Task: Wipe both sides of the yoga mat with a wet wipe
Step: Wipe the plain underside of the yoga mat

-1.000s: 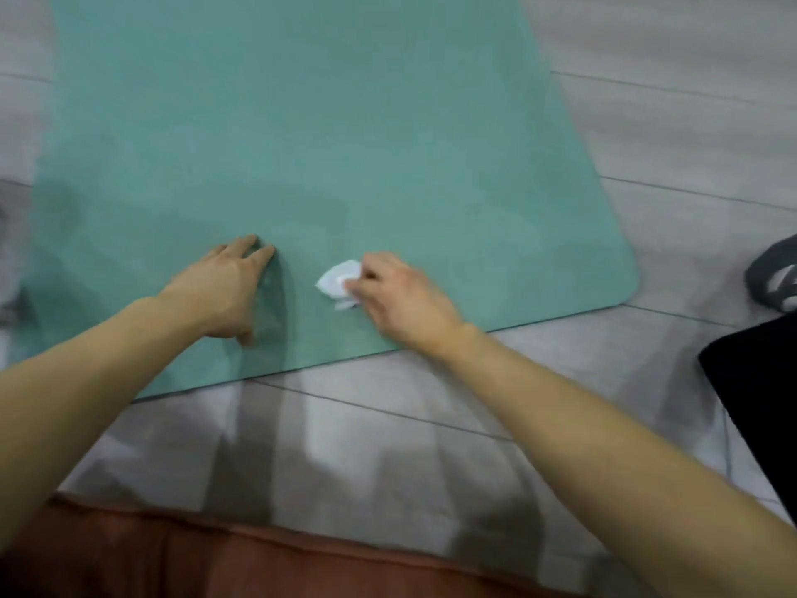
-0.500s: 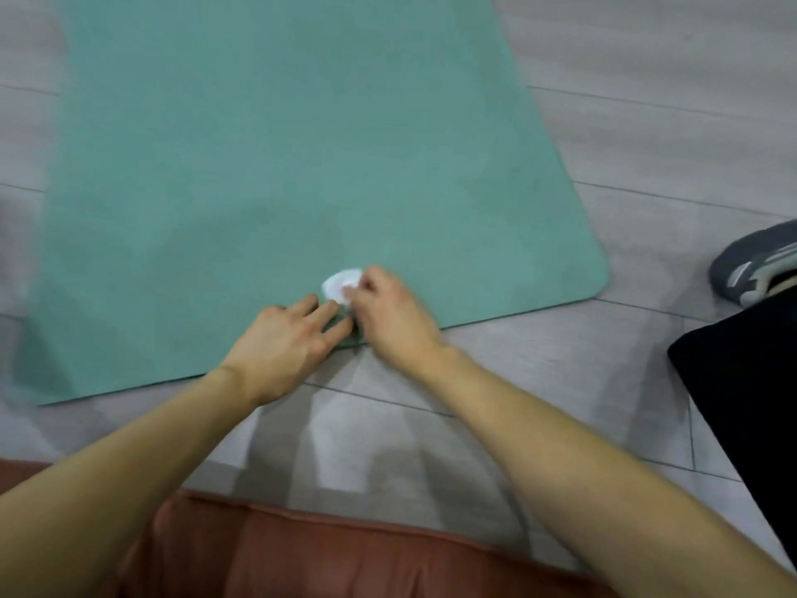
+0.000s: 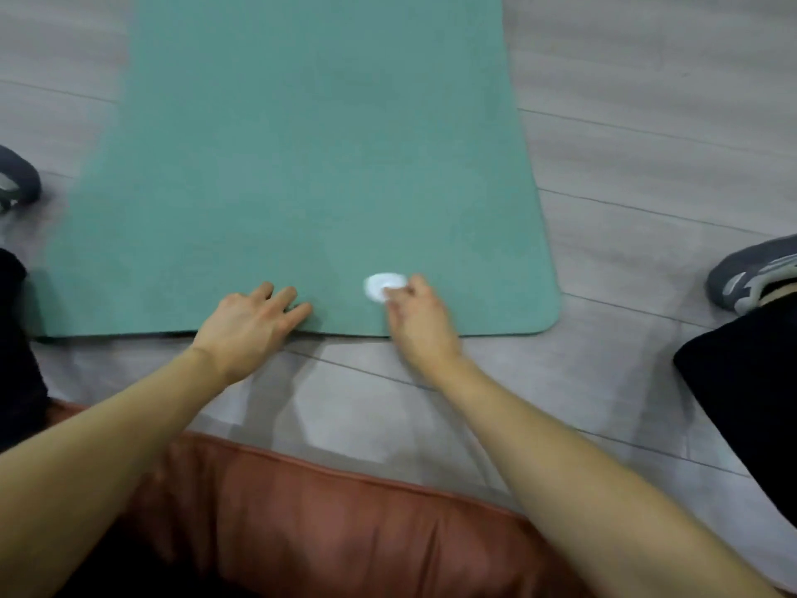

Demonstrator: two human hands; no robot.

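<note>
A teal yoga mat [image 3: 310,166] lies flat on the grey floor and runs away from me. Its near edge is just beyond my wrists. My right hand [image 3: 420,323] pinches a small crumpled white wet wipe [image 3: 379,286] and holds it down on the mat near the near right corner. My left hand [image 3: 254,323] rests on the mat's near edge with its fingers straight and spread, holding nothing.
A grey shoe [image 3: 752,274] and a black trouser leg [image 3: 750,381] are at the right. Another grey shoe [image 3: 17,179] and dark cloth [image 3: 17,338] sit at the left. A rust-coloured cushion [image 3: 345,524] lies under my forearms. Grey floor planks [image 3: 647,123] surround the mat.
My left hand has moved away from my right hand and now lies flat on the near edge. The view has swung so the mat's near edge runs level. The wipe stays in my right hand.
</note>
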